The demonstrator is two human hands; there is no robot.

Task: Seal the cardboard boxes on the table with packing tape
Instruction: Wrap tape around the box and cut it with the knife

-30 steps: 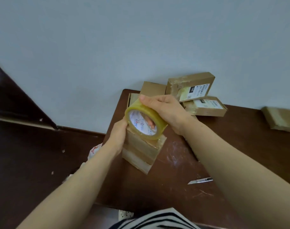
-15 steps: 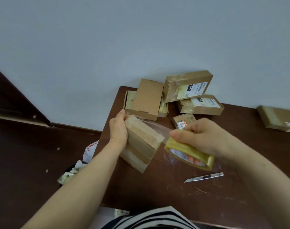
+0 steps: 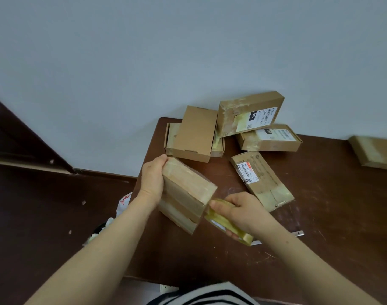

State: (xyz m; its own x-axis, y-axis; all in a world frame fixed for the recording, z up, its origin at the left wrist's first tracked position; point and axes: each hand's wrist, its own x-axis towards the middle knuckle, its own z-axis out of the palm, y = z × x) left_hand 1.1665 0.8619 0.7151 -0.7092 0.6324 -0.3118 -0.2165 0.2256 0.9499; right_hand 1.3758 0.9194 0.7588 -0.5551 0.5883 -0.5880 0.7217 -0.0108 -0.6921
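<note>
A small cardboard box, wrapped in several bands of clear tape, stands tilted on the dark brown table near its left edge. My left hand grips the box's left end. My right hand holds the yellowish roll of packing tape low against the box's right end, with tape running over the box's top face. Part of the roll is hidden by my fingers.
Several other boxes lie at the back: a plain one on a flat box, two labelled ones, one with a barcode label, another at the right edge. A utility knife lies behind my right wrist. A bin with bags stands on the floor at left.
My right hand has carried the tape roll from above the box across its top and down to its right end, laying tape over it. My left hand keeps its hold.
</note>
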